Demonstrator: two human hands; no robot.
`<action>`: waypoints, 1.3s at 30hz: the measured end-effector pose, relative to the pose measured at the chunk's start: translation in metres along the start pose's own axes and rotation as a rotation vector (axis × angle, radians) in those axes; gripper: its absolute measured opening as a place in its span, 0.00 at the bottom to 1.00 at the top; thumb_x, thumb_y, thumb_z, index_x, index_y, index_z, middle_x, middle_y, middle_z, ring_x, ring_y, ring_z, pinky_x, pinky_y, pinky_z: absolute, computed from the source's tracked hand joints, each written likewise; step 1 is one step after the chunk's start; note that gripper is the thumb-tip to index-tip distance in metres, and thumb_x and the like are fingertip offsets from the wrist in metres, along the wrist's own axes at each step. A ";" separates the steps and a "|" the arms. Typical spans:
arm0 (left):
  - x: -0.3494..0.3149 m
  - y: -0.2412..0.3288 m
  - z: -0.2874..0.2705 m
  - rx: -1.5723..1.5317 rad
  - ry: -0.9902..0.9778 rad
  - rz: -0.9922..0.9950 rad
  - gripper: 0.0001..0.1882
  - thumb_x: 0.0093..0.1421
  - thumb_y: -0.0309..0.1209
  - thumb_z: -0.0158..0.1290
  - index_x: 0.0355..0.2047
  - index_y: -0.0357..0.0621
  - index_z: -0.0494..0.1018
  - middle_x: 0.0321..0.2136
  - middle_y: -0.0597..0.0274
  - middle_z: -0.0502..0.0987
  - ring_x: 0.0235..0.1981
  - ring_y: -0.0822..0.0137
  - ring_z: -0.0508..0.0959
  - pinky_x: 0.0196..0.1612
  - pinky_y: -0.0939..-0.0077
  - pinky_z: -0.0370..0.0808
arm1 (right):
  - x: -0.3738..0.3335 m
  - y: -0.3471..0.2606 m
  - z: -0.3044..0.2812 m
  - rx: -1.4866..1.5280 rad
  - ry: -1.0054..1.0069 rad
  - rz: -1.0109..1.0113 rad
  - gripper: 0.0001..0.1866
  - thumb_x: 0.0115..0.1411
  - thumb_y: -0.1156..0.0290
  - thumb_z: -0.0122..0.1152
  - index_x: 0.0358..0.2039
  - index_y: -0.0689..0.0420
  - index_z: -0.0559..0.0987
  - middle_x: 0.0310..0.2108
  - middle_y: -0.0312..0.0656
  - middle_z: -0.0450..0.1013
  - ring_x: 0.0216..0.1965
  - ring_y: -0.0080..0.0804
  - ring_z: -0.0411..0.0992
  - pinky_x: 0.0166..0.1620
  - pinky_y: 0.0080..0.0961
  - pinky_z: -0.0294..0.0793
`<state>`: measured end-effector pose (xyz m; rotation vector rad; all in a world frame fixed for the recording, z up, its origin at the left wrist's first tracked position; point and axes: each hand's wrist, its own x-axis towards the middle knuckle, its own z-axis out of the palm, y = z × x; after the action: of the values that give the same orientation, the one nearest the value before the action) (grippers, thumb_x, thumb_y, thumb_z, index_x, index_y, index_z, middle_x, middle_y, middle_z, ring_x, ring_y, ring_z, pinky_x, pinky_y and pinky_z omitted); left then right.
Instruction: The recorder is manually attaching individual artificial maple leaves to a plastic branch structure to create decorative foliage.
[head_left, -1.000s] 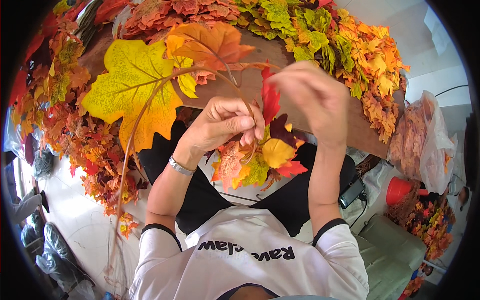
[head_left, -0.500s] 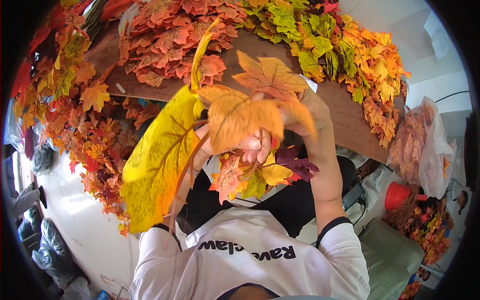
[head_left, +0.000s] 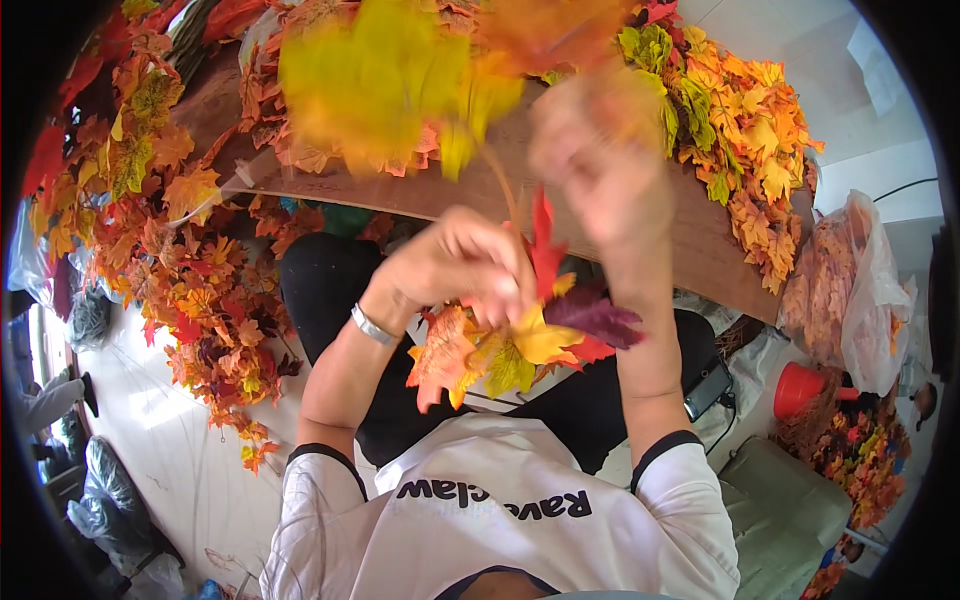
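My left hand, with a silver band at its wrist, is closed in a pinch on the artificial leaf garland. Below its fingers hangs a cluster of orange, yellow, green, red and dark purple artificial leaves. A thin brown stem rises from the pinch toward a large yellow leaf and an orange leaf, both smeared by motion. To the right and higher, my right hand is blurred near these leaves, so its fingers cannot be made out.
The brown table carries heaps of orange leaves and green leaves. A leaf garland hangs off its left side. At the right are a plastic bag of leaves, a red container and a grey-green seat.
The yellow and orange leaves have swung up and away from my body. My right hand has moved farther up, away from the left hand, which stays by the leaf cluster.
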<state>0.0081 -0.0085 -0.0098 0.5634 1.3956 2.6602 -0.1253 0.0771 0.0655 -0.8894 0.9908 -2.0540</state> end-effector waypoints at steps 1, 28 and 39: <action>0.000 -0.002 0.004 0.138 -0.046 -0.064 0.07 0.57 0.26 0.49 0.27 0.33 0.70 0.24 0.53 0.74 0.19 0.76 0.73 0.22 0.87 0.70 | 0.023 -0.012 -0.029 0.048 -0.040 -0.090 0.03 0.53 0.75 0.54 0.26 0.58 0.70 0.22 0.33 0.63 0.22 0.20 0.60 0.25 0.20 0.62; 0.005 0.005 0.012 0.300 0.704 0.270 0.05 0.55 0.22 0.50 0.32 0.38 0.65 0.22 0.60 0.75 0.20 0.78 0.74 0.21 0.89 0.70 | -0.053 0.047 -0.012 0.472 0.259 0.429 0.09 0.51 0.74 0.59 0.33 0.59 0.73 0.28 0.38 0.70 0.27 0.26 0.66 0.31 0.22 0.67; 0.005 0.003 0.013 0.289 0.706 0.232 0.06 0.54 0.22 0.51 0.31 0.38 0.65 0.20 0.62 0.74 0.19 0.79 0.73 0.20 0.89 0.69 | -0.057 0.054 -0.020 0.534 0.293 0.468 0.08 0.53 0.72 0.58 0.34 0.60 0.74 0.28 0.38 0.71 0.26 0.28 0.69 0.31 0.28 0.70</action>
<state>0.0080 0.0009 0.0012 -0.2683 2.0067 3.0126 -0.0954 0.1043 -0.0047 -0.0682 0.6542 -1.9143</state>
